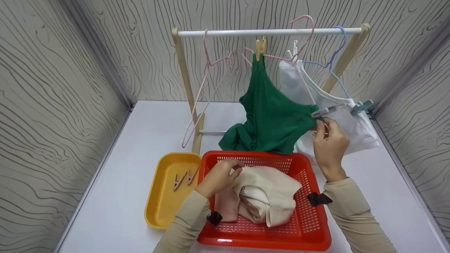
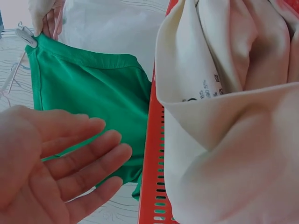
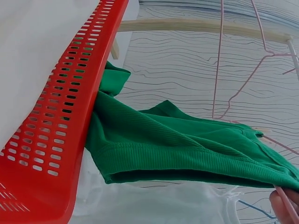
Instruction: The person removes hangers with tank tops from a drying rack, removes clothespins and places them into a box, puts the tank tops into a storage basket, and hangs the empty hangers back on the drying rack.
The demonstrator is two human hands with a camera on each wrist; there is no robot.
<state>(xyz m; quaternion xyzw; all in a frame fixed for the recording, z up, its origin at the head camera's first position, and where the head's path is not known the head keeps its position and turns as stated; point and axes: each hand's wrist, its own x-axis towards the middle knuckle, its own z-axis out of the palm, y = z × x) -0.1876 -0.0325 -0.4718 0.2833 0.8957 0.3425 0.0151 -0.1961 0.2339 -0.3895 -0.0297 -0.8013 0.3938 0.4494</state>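
A green garment [image 1: 270, 112] with ribbed edges, perhaps a tank top, hangs from a pink hanger [image 1: 304, 52] on the rack. One strap is held by a wooden clothespin [image 1: 260, 49], the other corner by a grey clothespin [image 1: 324, 111]. Below that corner, my right hand [image 1: 329, 144] pinches the green cloth where the hanger's end passes; the right wrist view shows the pink hanger [image 3: 286, 204] against its fingertips. Over the red basket [image 1: 263, 244], my left hand [image 2: 70, 163] has loosely extended fingers and holds nothing. A cream garment [image 1: 274, 179] lies bunched beside it.
A yellow tray [image 1: 154, 207] with two clothespins [image 1: 180, 182] stands left of the basket. Another pink hanger [image 1: 200, 95] hangs at the rack's left. At right, a white garment [image 1: 327, 91] hangs on a blue hanger [image 1: 335, 52] with clothespins. Wood-grain panels surround the white table.
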